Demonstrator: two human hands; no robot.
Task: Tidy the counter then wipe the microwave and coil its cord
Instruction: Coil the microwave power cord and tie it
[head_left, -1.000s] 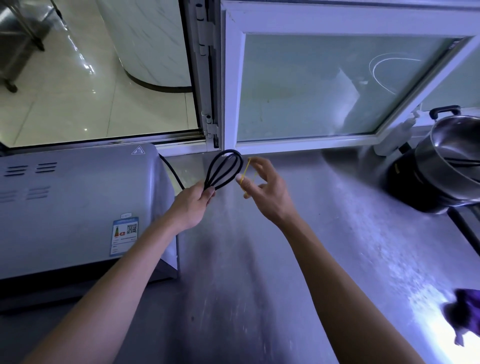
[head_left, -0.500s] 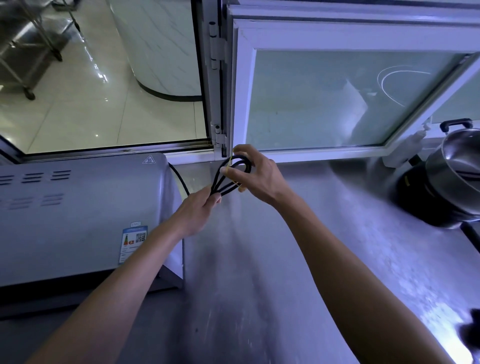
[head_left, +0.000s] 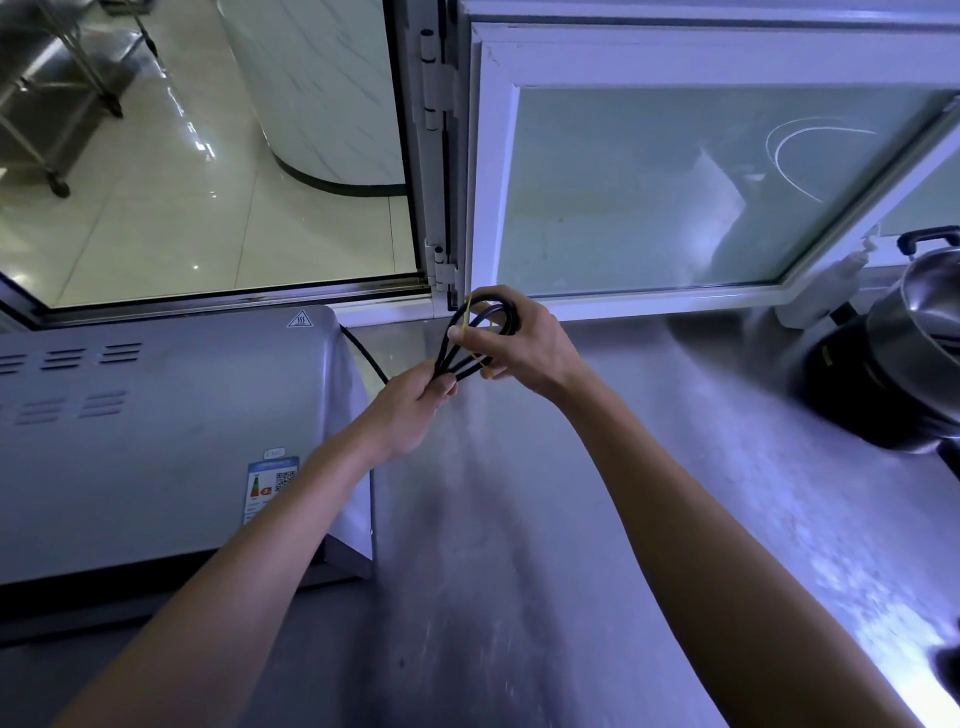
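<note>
While the left hand (head_left: 410, 410) grips the gathered lower ends of the black cord (head_left: 467, 338) in a closed fist, the right hand (head_left: 524, 348) curls its fingers round the top of the looped bundle, thumb and fingers pinching a thin yellow rubber band (head_left: 469, 314) that stretches across the loops. The cord is folded into several long loops held up in the air between the two hands, above the counter (head_left: 519, 519) and just in front of the window frame (head_left: 675, 301). One strand of the cord runs down and to the left from the bundle, passing behind the rear corner of the microwave (head_left: 156, 441). The microwave sits on the left part of the counter, its grey top showing vent slots, a hot-surface warning triangle near the back corner and a label with a printed code on its side. At the right edge stands a steel pot (head_left: 930, 322) on a dark base, with a white spray bottle (head_left: 826, 296) just behind it by the window sill. A dark object shows at the lower right edge, too cut off to identify. Through the open window on the left a tiled floor is visible
</note>
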